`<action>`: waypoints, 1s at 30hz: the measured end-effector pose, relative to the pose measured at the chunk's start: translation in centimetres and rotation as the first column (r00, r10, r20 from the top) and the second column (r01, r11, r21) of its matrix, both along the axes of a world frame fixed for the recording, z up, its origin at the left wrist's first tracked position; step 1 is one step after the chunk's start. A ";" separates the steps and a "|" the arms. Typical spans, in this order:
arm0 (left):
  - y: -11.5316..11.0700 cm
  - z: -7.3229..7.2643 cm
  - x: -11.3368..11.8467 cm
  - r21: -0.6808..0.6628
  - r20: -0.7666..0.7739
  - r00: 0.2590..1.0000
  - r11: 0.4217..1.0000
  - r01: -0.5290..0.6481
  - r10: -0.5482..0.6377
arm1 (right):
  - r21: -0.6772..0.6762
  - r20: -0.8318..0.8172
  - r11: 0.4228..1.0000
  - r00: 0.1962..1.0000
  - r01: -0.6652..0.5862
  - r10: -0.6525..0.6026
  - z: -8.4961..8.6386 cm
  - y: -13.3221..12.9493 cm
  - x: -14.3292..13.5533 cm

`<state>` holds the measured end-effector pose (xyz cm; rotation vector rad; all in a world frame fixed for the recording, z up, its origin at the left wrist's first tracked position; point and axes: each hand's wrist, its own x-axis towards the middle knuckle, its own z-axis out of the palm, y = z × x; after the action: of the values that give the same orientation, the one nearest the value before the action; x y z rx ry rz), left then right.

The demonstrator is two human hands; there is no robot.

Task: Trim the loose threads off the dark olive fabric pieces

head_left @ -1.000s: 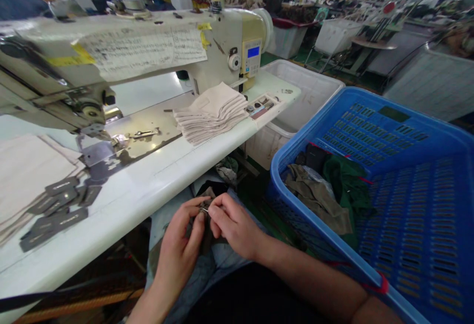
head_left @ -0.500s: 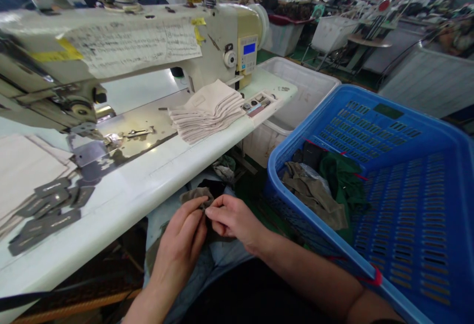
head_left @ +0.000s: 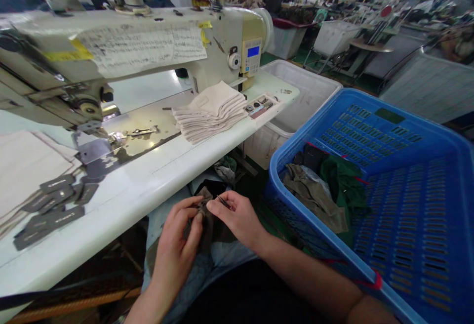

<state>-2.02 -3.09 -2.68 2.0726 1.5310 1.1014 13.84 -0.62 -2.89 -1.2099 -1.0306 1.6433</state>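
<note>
Pinched between your left hand's (head_left: 174, 237) fingers is the brown cloth (head_left: 209, 227), bunched at lower centre of the frame; your right hand (head_left: 242, 221) grips a small dark tool (head_left: 224, 202) beside it. The handling looks partway, with how much is done or left unclear. The cloth runs roughly up and down the frame; the tool slants, its tip towards upper left

Your left hand (head_left: 179, 237) pinched brown cloth (head_left: 209, 227) at the fingertips. Your right hand (head_left: 242, 221), just beside those fingers, held a small dark pointed tool (head_left: 223, 201). Beyond the fingers stood a sewing machine (head_left: 222, 37); to their right, a blue basket (head_left: 407, 166) contained crumpled fabric (head_left: 314, 195).
</note>
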 end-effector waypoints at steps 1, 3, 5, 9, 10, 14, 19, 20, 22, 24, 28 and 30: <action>0.0 0.0 0.0 0.026 -0.022 1.000 1.000 0.012 -0.011 | 0.043 0.044 0.999 0.999 0.012 -0.014 -0.1 0.1 0.0; 0.0 -0.2 0.0 0.087 -0.084 0.996 0.996 0.033 -0.025 | 0.095 0.096 0.995 0.995 -0.016 0.007 -0.1 0.3 0.0; -0.1 -0.3 -0.1 0.141 -0.155 0.988 0.990 0.017 0.005 | 0.125 0.128 0.991 0.991 -0.050 0.033 0.0 0.4 -0.1; -0.1 -0.1 -0.2 0.012 -0.116 0.992 0.999 -0.043 0.044 | 0.340 0.333 0.936 0.942 -0.089 -0.032 0.3 0.2 -0.2; -0.1 0.0 -0.1 -0.079 -0.067 0.996 0.995 -0.061 0.055 | 0.409 0.393 0.904 0.918 -0.122 -0.054 0.3 0.0 -0.3; -0.3 0.8 0.4 -0.382 0.125 0.974 0.915 -0.126 0.187 | 0.530 0.474 0.819 0.877 -0.220 -0.072 0.4 -0.4 -0.3; -0.3 1.6 1.8 -0.642 0.511 0.771 0.765 0.047 0.381 | 0.200 0.088 0.965 0.977 0.172 -0.192 0.4 0.4 -0.7; -0.3 1.6 2.0 -0.660 0.537 0.734 0.749 0.059 0.415 | 0.057 -0.014 0.979 0.981 0.196 -0.196 0.3 0.6 -0.8; -0.3 1.5 2.1 -0.648 0.546 0.716 0.761 0.032 0.434 | -0.149 -0.158 0.980 0.976 0.129 -0.153 -0.1 1.1 -0.8; -0.2 1.1 1.9 -0.584 0.492 0.771 0.810 -0.052 0.404 | -0.207 -0.187 0.978 0.980 0.021 -0.061 -0.6 1.2 -0.7; 0.0 0.3 0.9 -0.408 0.331 0.877 0.891 -0.199 0.347 | 0.012 0.005 0.998 0.998 0.061 -0.061 -1.2 0.5 -0.3; 0.1 0.2 0.6 -0.393 0.315 0.883 0.895 -0.212 0.348 | 0.176 0.083 0.977 0.988 0.117 -0.134 -1.0 -0.3 -0.1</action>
<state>-1.43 -3.02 -2.53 1.3357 1.7118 1.1463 13.71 -0.91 -3.91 -1.2211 -1.1065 1.3827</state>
